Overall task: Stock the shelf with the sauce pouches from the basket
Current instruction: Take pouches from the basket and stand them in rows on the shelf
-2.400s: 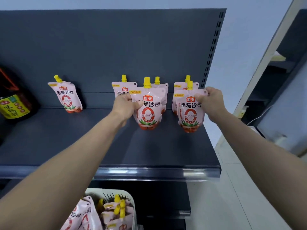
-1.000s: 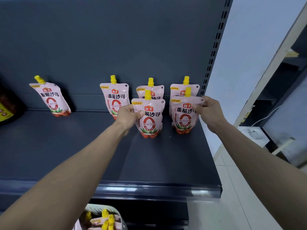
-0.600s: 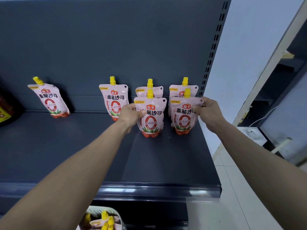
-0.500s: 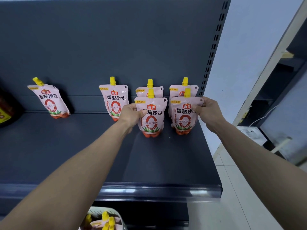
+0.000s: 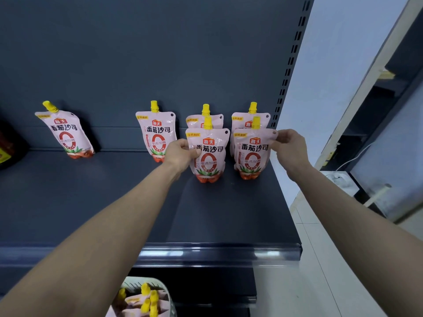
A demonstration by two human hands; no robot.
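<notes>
Left hand pinches middle front sauce pouch, right hand pinches right-edge front sauce pouch, both upright just before rear pouches; dark bottle at shelf's left edge, basket below.

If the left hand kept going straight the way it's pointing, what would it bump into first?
Probably the rear pouch standing directly behind the front middle pouch that the left hand grips; the shelf's back panel lies beyond. The gap between the two pouches is hard to judge.

Bare left forearm, bare right forearm, both uncovered to the frame's edge, bare wrists, left grip and right grip bare-skinned
</notes>
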